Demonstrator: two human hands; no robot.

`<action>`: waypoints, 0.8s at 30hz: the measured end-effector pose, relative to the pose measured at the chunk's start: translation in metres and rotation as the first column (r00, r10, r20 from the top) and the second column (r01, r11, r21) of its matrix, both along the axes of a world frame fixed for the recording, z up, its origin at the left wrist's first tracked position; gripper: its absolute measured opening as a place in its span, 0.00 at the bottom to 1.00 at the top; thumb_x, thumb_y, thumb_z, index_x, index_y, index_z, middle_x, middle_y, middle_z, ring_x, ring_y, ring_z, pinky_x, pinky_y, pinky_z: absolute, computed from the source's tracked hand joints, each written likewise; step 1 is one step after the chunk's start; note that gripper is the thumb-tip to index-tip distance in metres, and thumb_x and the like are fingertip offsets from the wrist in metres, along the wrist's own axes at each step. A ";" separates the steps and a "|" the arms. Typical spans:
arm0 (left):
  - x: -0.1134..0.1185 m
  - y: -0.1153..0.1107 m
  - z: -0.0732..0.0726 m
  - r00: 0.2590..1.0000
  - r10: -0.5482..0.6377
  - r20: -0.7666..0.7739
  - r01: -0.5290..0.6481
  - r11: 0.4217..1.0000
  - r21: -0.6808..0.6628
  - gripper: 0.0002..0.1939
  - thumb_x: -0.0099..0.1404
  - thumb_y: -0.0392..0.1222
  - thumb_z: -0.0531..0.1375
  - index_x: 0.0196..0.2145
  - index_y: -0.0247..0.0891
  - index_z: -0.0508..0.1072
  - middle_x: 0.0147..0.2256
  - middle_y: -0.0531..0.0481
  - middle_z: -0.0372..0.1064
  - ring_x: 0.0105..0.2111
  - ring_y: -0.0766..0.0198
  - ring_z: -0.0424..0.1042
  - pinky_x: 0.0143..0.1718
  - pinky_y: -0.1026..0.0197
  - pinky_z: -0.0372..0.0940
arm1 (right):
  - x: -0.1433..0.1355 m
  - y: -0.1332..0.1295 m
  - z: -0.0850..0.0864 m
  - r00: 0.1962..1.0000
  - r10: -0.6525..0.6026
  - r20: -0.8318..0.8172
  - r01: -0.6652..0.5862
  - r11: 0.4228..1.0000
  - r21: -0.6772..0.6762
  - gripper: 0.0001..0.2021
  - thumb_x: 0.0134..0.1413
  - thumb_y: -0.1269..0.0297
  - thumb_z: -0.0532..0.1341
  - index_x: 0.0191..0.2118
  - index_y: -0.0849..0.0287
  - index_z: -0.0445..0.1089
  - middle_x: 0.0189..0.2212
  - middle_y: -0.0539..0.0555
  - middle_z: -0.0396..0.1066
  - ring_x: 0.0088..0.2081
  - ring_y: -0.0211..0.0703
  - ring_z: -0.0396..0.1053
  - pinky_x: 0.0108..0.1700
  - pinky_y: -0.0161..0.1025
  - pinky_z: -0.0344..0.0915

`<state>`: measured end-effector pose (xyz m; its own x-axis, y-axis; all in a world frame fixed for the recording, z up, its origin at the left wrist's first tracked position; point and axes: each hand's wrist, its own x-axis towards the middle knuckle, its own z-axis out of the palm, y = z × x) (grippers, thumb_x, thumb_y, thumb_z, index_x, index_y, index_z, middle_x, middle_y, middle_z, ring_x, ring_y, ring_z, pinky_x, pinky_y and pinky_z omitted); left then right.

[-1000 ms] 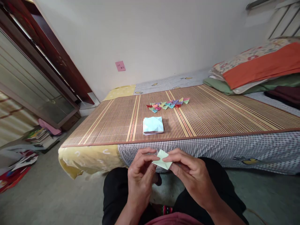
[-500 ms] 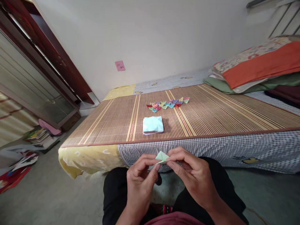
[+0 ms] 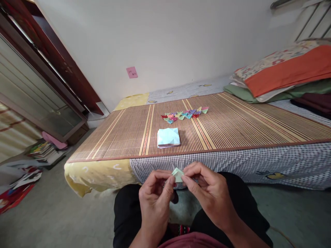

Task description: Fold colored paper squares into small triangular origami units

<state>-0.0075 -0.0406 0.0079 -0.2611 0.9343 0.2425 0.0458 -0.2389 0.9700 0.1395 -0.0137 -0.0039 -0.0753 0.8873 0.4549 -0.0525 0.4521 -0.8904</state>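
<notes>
A small pale green piece of folded paper (image 3: pixel 178 175) is pinched between my two hands, above my lap and just in front of the bed's edge. My left hand (image 3: pixel 157 193) grips its left side between thumb and fingers. On the right side, my right hand (image 3: pixel 207 189) holds it the same way. The paper has a pointed top and a flat lower flap facing me. Beyond the hands, a stack of square paper sheets (image 3: pixel 168 137), light blue on top, lies on the mat. Behind it sits a cluster of small folded papers (image 3: pixel 184 114) in many colours.
A striped woven mat (image 3: pixel 124 137) covers the bed. Folded bedding with an orange band (image 3: pixel 289 74) is piled at the right. A pink note (image 3: pixel 132 72) is on the wall. Books (image 3: pixel 42 151) and other items lie on the left.
The folded paper has tilted, and its lower flap now faces me as an upright panel. My thumbs have shifted up onto its front. Stack and cluster stay where they were.
</notes>
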 end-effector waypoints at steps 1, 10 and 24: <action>0.000 0.000 0.000 1.000 0.006 0.006 -0.005 1.000 -0.008 0.09 0.64 0.45 0.69 0.30 0.38 0.79 0.27 0.51 0.75 0.20 0.68 0.68 0.22 0.67 0.66 | 0.000 0.000 0.000 1.000 -0.003 -0.001 0.003 1.000 -0.001 0.06 0.64 0.66 0.64 0.33 0.56 0.72 0.32 0.52 0.74 0.34 0.41 0.74 0.36 0.35 0.73; 0.001 0.001 0.003 1.000 -0.006 -0.021 0.005 0.999 -0.035 0.09 0.63 0.44 0.69 0.29 0.37 0.78 0.27 0.50 0.75 0.24 0.66 0.70 0.24 0.67 0.67 | -0.001 0.001 0.000 1.000 -0.014 -0.010 0.014 1.000 -0.019 0.07 0.63 0.67 0.64 0.32 0.56 0.70 0.31 0.51 0.73 0.33 0.40 0.74 0.36 0.35 0.72; 0.004 0.002 0.003 0.994 -0.053 0.101 0.061 0.995 -0.078 0.13 0.62 0.43 0.71 0.39 0.39 0.72 0.29 0.52 0.77 0.26 0.66 0.73 0.25 0.69 0.66 | 0.002 0.005 0.006 0.995 0.030 0.095 -0.021 0.996 -0.090 0.05 0.64 0.62 0.64 0.40 0.56 0.77 0.31 0.50 0.74 0.33 0.41 0.72 0.36 0.36 0.69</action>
